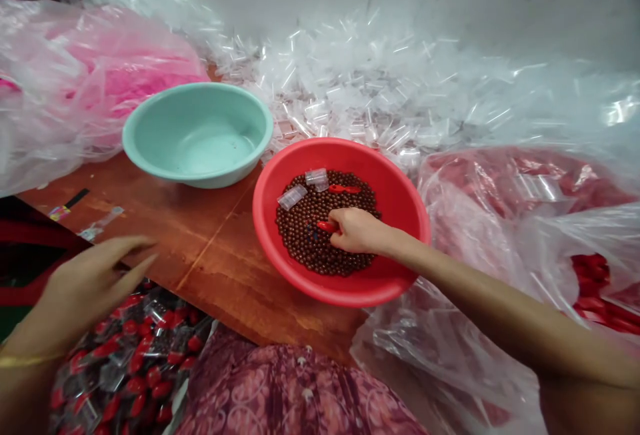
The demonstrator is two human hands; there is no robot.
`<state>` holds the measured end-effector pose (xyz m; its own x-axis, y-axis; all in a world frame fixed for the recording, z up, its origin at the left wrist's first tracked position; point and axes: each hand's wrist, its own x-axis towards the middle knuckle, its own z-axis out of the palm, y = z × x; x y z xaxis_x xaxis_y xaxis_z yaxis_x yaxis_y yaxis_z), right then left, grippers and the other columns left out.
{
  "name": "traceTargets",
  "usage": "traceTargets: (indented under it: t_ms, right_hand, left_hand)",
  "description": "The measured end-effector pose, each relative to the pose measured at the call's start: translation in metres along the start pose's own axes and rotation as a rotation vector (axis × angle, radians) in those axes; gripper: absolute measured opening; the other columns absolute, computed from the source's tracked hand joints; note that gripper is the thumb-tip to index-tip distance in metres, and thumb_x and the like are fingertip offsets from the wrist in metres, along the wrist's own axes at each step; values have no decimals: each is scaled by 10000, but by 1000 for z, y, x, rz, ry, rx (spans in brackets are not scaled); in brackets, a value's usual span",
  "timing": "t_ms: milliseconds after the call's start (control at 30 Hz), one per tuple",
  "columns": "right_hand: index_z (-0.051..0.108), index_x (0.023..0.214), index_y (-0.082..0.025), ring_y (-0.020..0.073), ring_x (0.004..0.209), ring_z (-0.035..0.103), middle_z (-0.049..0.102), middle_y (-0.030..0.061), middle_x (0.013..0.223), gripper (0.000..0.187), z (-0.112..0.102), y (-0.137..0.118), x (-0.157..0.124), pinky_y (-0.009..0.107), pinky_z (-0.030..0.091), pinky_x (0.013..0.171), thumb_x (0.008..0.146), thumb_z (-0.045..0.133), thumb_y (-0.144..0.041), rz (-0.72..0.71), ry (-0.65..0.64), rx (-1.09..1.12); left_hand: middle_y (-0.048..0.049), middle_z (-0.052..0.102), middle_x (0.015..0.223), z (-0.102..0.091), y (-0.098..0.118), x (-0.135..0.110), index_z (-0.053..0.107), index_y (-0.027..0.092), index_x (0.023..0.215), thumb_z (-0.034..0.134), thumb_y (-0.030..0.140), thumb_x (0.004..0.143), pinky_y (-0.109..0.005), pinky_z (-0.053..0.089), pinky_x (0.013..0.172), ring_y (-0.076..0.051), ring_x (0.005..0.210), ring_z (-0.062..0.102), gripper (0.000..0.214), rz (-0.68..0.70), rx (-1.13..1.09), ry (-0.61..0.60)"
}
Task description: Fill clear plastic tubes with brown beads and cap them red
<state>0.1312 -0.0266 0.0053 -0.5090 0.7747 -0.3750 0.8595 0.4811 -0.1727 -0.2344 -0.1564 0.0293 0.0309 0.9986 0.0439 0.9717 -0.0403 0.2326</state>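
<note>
A red basin point(395, 201) on the wooden table holds a heap of small brown beads point(305, 221), two small clear packets point(293, 196) and a red scoop-like piece point(345, 189). My right hand point(357, 230) reaches into the basin, fingers closed on a small red scoop point(327, 226) that rests on the beads. My left hand point(93, 281) hovers at the table's near left edge, fingers stretched out and held together, holding nothing, just above a pile of filled clear packets with red pieces point(135, 355).
An empty mint-green basin point(150, 148) stands left of the red one. A big heap of empty clear packets point(360, 81) lies behind. Plastic bags of pink material point(100, 75) at left and of red pieces point(525, 188) at right crowd the table point(210, 248).
</note>
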Motion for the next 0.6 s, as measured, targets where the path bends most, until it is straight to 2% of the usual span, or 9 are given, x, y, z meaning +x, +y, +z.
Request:
traceTargets:
  t_ms: [33, 67, 167, 233, 333, 433, 500, 600]
  right_hand:
    - [584, 840, -145, 149, 643, 570, 662, 80, 798, 158, 0, 5, -4, 238, 321, 532, 712, 500, -183, 38, 32, 38]
    - [570, 837, -150, 134, 620, 545, 651, 66, 784, 153, 2, 9, -9, 234, 312, 529, 702, 501, -173, 69, 54, 68]
    - [538, 761, -163, 111, 566, 481, 611, 37, 714, 77, 9, 22, -22, 226, 294, 516, 691, 507, -163, 127, 42, 138]
    - [518, 720, -169, 104, 549, 457, 583, 20, 672, 40, 15, 27, -27, 220, 294, 511, 682, 518, -157, 141, 33, 194]
    - [501, 702, -174, 96, 543, 446, 562, 4, 649, 25, 18, 30, -28, 208, 305, 516, 701, 518, -155, 146, 111, 282]
    - [502, 700, -178, 94, 550, 455, 567, -2, 652, 40, 15, 29, -26, 204, 310, 526, 737, 518, -184, 158, 165, 328]
    - [510, 705, -181, 97, 562, 467, 579, 0, 667, 57, 12, 28, -24, 207, 307, 532, 747, 531, -215, 166, 150, 310]
    - [527, 714, -187, 107, 576, 479, 598, 8, 688, 71, 10, 28, -24, 218, 285, 526, 753, 537, -245, 168, 126, 249]
  left_hand:
    - [65, 674, 922, -3, 24, 22, 576, 262, 941, 418, 373, 856, -238, 433, 796, -132, 853, 587, 211, 68, 25, 69]
    - [23, 672, 961, -4, 49, 44, 587, 237, 955, 401, 363, 870, -253, 432, 822, -144, 879, 589, 240, 195, 36, 69]
    - [-68, 662, 887, 8, 121, 108, 631, 182, 928, 346, 207, 881, -284, 434, 783, -173, 856, 584, 290, 565, 113, -49]
    - [-117, 644, 927, 28, 158, 146, 624, 148, 968, 357, 156, 867, -316, 434, 785, -206, 900, 577, 286, 682, 185, -135]
    - [-172, 617, 1019, 65, 192, 188, 576, 100, 1072, 387, 180, 861, -345, 445, 761, -265, 976, 571, 295, 600, 276, -189]
    - [-192, 590, 1098, 93, 206, 213, 543, 88, 1117, 507, 329, 815, -357, 451, 756, -311, 1009, 568, 387, 509, 269, -233]
    - [-186, 592, 1108, 102, 210, 222, 532, 95, 1128, 541, 377, 782, -347, 453, 751, -309, 998, 579, 447, 456, 212, -241]
    - [-120, 623, 1078, 101, 215, 225, 541, 148, 1112, 512, 312, 776, -295, 448, 733, -252, 977, 595, 375, 422, 139, -250]
